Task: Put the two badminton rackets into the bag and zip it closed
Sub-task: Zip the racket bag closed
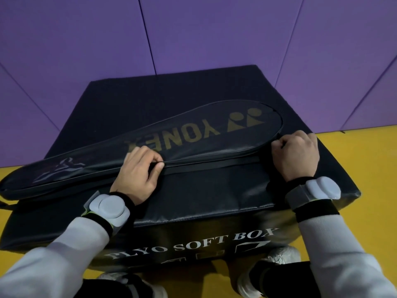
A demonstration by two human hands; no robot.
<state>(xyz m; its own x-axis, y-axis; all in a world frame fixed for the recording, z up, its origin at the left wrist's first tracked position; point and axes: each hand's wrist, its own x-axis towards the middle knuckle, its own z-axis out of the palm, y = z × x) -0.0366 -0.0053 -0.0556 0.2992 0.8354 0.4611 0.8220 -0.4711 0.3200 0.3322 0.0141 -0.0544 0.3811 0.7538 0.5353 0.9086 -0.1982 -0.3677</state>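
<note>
A black racket bag [193, 134] with gold lettering lies flat across the top of a black soft box [193, 203], its wide head end to the right. My left hand [137, 171] pinches the near edge of the bag at mid-length, thumb and fingers closed on the zipper line. At the near right curve of the head end, my right hand [296, 153] grips the bag's edge in a fist. Whether it holds a zipper pull I cannot tell. No rackets are in sight; the bag hides whatever is inside.
The soft box stands on a yellow floor [365, 160]. Purple padded wall panels [193, 39] rise behind it. The bag's narrow handle end [12, 186] overhangs the box's left side. My shoes [279, 257] show below the box's front face.
</note>
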